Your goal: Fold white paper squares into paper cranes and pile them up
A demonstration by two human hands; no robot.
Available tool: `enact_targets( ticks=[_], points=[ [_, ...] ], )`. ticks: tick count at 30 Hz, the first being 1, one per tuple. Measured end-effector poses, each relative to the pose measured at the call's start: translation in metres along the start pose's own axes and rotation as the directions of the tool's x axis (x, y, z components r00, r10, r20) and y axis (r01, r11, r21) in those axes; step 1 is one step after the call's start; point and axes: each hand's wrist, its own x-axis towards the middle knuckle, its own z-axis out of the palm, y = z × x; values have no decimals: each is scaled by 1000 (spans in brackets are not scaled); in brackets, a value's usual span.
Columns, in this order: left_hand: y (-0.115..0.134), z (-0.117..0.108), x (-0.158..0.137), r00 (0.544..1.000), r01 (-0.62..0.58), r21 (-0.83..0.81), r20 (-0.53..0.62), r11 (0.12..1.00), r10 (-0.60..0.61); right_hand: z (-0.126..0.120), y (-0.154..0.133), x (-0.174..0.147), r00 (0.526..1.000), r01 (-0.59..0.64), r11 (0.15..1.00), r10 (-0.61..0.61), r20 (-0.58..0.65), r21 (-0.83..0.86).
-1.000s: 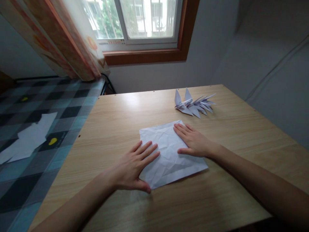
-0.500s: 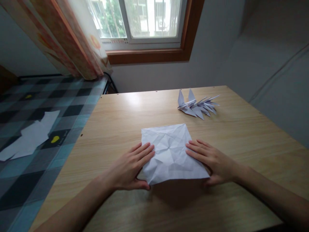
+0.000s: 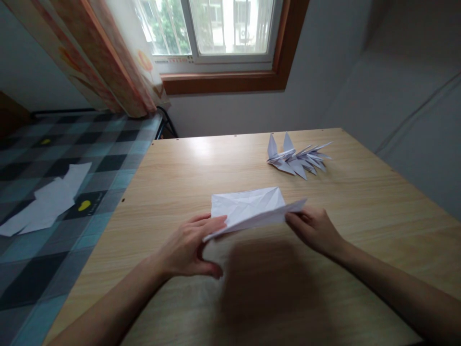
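Note:
A creased white sheet of paper (image 3: 248,204) lies on the wooden table in front of me, its near edge lifted and bent up toward the far side. My right hand (image 3: 315,228) pinches the raised right corner between thumb and fingers. My left hand (image 3: 198,245) rests at the paper's left edge, fingers stretched over it and the thumb held apart below. Shadow from the lifted part falls on the wood nearer to me.
Several folded white paper pieces (image 3: 300,156) are joined in a spiky cluster at the table's (image 3: 173,178) back right. Loose white paper (image 3: 54,202) lies on a checked cloth (image 3: 104,163) to the left. Beyond the table are a window (image 3: 230,29) and a curtain (image 3: 118,62).
My right hand has gone from lying flat on the paper to gripping its near right corner, raising it up and away. The near edge has swung upward; my left hand stays about where it was.

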Motion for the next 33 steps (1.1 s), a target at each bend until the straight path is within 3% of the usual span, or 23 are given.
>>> enact_targets(
  ticks=[2,4,6,9,11,13,16,19,21,23,27,33],
  points=[
    [2,5,1,977,182,-56,-104,982,-187,4,-2,3,993,-114,992,114,-12,56],
    [2,10,1,900,354,-190,-198,916,-389,9,-1,6,981,-173,978,181,-65,117],
    [1,13,3,816,426,-254,-306,868,-490,16,2,8,965,-197,972,216,-148,132],
    [2,11,4,763,438,-43,-511,898,-396,20,7,10,951,-164,986,162,-264,15],
    [7,9,6,797,392,167,-553,905,-243,18,6,11,957,-83,991,50,-287,-104],
    [13,7,10,864,308,306,-487,901,-130,15,0,15,964,45,978,-96,-246,-204],
    [19,9,25,954,219,410,-281,885,-106,18,-16,27,953,253,921,-290,-91,-296],
    [15,18,45,988,154,444,-75,883,-134,36,-32,43,908,419,864,-408,101,-279],
    [10,25,56,980,136,415,74,900,-183,52,-38,53,879,468,853,-421,226,-232],
    [4,29,62,962,160,387,144,908,-231,66,-39,59,875,449,865,-374,306,-225],
    [-2,28,60,947,181,384,178,905,-266,74,-34,59,893,377,869,-249,375,-320],
    [-7,23,52,932,229,430,161,873,-324,52,-16,49,889,382,820,-200,412,-426]
  ],
)
